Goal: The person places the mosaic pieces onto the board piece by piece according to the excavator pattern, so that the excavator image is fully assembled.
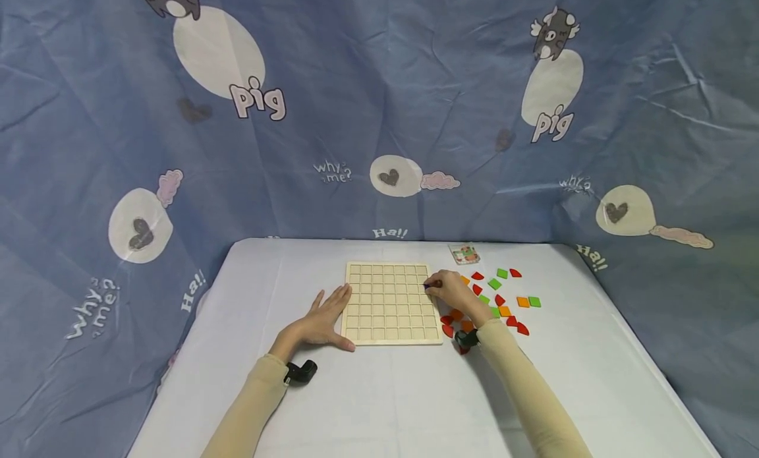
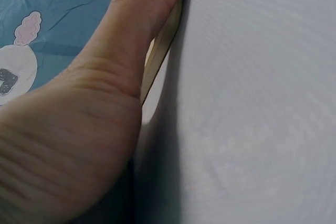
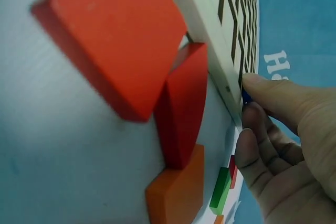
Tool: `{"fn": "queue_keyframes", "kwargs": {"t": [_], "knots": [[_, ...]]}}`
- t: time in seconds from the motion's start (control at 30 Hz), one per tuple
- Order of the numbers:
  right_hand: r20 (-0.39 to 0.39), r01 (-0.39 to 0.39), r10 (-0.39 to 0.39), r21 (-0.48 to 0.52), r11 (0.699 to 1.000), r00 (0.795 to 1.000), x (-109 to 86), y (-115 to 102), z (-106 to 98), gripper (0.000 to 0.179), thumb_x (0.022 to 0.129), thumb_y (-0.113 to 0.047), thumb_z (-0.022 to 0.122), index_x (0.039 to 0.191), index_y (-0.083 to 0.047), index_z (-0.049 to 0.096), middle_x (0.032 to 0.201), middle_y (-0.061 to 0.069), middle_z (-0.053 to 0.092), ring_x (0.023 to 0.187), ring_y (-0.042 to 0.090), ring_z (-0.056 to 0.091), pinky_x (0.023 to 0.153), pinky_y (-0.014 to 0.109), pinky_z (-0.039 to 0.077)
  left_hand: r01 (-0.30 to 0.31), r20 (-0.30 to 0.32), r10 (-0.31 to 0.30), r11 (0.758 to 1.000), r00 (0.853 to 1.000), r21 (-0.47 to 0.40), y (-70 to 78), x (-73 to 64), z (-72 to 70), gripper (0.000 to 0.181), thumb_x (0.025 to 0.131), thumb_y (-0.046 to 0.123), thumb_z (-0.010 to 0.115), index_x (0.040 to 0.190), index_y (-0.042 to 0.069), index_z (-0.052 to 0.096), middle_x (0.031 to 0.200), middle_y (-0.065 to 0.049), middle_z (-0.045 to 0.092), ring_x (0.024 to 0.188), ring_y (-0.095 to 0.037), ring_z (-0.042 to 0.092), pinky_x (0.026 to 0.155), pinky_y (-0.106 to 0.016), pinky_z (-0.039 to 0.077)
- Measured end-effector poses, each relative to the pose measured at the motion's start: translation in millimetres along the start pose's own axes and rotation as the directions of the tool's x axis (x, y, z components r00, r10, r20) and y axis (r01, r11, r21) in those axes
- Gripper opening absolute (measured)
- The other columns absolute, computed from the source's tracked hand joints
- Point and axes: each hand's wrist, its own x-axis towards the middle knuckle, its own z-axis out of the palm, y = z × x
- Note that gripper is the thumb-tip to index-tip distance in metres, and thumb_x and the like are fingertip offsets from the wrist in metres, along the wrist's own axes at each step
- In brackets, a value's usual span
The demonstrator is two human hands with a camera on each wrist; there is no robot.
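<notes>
A square wooden grid board (image 1: 391, 343) lies on the table, its cells bare. My left hand (image 1: 323, 321) rests against its left side, fingers extended along the edge and thumb spread toward the near corner. Most of the left wrist view is filled by that hand's thumb side (image 2: 89, 108). At the board's right edge, my right hand (image 1: 453, 290) pinches a small blue piece (image 3: 246, 96) between thumb and index finger, close over the outer column of cells. Fingers and thumb hide most of the piece, so I cannot tell its shape.
Right of the board lie several loose flat pieces: red rounded wedges (image 3: 113, 35), orange squares (image 1: 522, 302) and green squares (image 1: 534, 302). Some sit under or beside my right forearm. A small patterned card or packet (image 1: 465, 254) lies behind them. A printed blue cloth (image 1: 332, 115) hangs behind the table.
</notes>
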Motion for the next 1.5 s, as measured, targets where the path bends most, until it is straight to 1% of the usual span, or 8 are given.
{"fn": "queue_keyframes", "kwargs": {"t": [0.23, 0.37, 0.5, 0.67, 0.83, 1.2, 1.33, 1.5], "knots": [[0.002, 0.005, -0.005, 0.000, 1.000, 1.000, -4.8, 3, -2, 0.022, 0.089, -0.014, 0.069, 0.109, -0.007, 0.073, 0.102, 0.006, 0.070, 0.089, 0.014, 0.065, 0.076, 0.028, 0.058, -0.003, -0.010, 0.003, 1.000, 1.000, -0.009, 0.9, 3.3, 1.9, 0.134, 0.066, 0.069, 0.074, 0.154, 0.001, 0.000, 0.163, -0.015, -0.002, 0.151, -0.032, -0.001, 0.119, -0.059, -0.009], [-0.045, 0.000, 0.000, -0.004, 1.000, 0.999, -7.3, 2, -7, 0.020, 0.092, -0.009, 0.064, 0.111, -0.007, 0.072, 0.107, 0.009, 0.071, 0.091, 0.017, 0.065, 0.077, 0.031, 0.057, -0.001, -0.009, 0.001, 1.000, 1.000, -0.005, 1.3, 3.3, 1.7, 0.134, 0.066, 0.070, 0.073, 0.154, 0.001, 0.000, 0.163, -0.015, -0.002, 0.151, -0.032, -0.001, 0.119, -0.059, -0.009], [-0.090, 0.010, -0.010, 0.005, 1.000, 0.996, -5.6, -1, -7, 0.016, 0.092, -0.011, 0.064, 0.104, -0.006, 0.073, 0.103, 0.009, 0.070, 0.088, 0.017, 0.065, 0.073, 0.029, 0.057, 0.009, -0.001, -0.009, 1.000, 1.000, 0.000, 0.5, 3.1, 2.5, 0.135, 0.065, 0.072, 0.073, 0.154, 0.002, -0.001, 0.163, -0.015, -0.003, 0.151, -0.032, -0.001, 0.119, -0.058, -0.009], [-0.060, 0.029, -0.027, 0.032, 0.999, 0.998, -1.9, -5, -3, 0.015, 0.088, -0.018, 0.071, 0.098, -0.006, 0.073, 0.095, 0.007, 0.067, 0.084, 0.015, 0.065, 0.072, 0.028, 0.057, 0.015, 0.007, -0.014, 1.000, 1.000, -0.005, 0.1, 4.3, 2.7, 0.136, 0.064, 0.072, 0.073, 0.154, 0.003, -0.002, 0.163, -0.013, -0.005, 0.151, -0.030, -0.003, 0.119, -0.057, -0.011], [-0.029, 0.007, -0.007, -0.011, 1.000, 1.000, -1.2, -6, 1, 0.012, 0.088, -0.017, 0.072, 0.096, -0.009, 0.074, 0.094, 0.004, 0.067, 0.084, 0.013, 0.063, 0.073, 0.026, 0.056, 0.011, 0.010, -0.011, 1.000, 1.000, -0.019, 1.4, 4.3, 3.4, 0.137, 0.064, 0.072, 0.073, 0.154, 0.002, -0.002, 0.163, -0.014, -0.004, 0.151, -0.031, -0.002, 0.119, -0.058, -0.010], [-0.034, -0.010, 0.010, -0.010, 1.000, 0.999, 0.0, -6, 1, 0.015, 0.087, -0.021, 0.072, 0.097, -0.010, 0.073, 0.092, 0.002, 0.068, 0.082, 0.011, 0.063, 0.072, 0.025, 0.056, 0.007, -0.011, -0.007, 1.000, 1.000, -0.018, 1.2, 1.1, 1.7, 0.136, 0.064, 0.071, 0.074, 0.154, 0.002, -0.001, 0.163, -0.014, -0.003, 0.151, -0.032, -0.002, 0.119, -0.058, -0.010], [-0.047, -0.011, 0.012, 0.039, 0.999, 0.999, -3.5, -3, -7, 0.018, 0.089, -0.021, 0.070, 0.100, -0.007, 0.070, 0.091, 0.003, 0.069, 0.081, 0.012, 0.064, 0.070, 0.025, 0.055, 0.005, -0.008, -0.005, 1.000, 1.000, -0.016, 0.2, 1.2, 3.4, 0.136, 0.064, 0.070, 0.074, 0.154, 0.002, -0.002, 0.163, -0.014, -0.003, 0.151, -0.032, -0.002, 0.118, -0.059, -0.010], [-0.125, -0.056, 0.062, 0.051, 0.997, 0.990, -11.0, 8, -30, 0.017, 0.090, -0.013, 0.068, 0.101, -0.001, 0.067, 0.089, 0.010, 0.068, 0.079, 0.019, 0.062, 0.066, 0.030, 0.053, 0.010, 0.000, -0.010, 1.000, 1.000, -0.017, 0.7, 0.7, 3.5, 0.135, 0.065, 0.070, 0.074, 0.154, 0.003, -0.003, 0.163, -0.013, -0.005, 0.151, -0.031, -0.003, 0.118, -0.058, -0.011]]}}
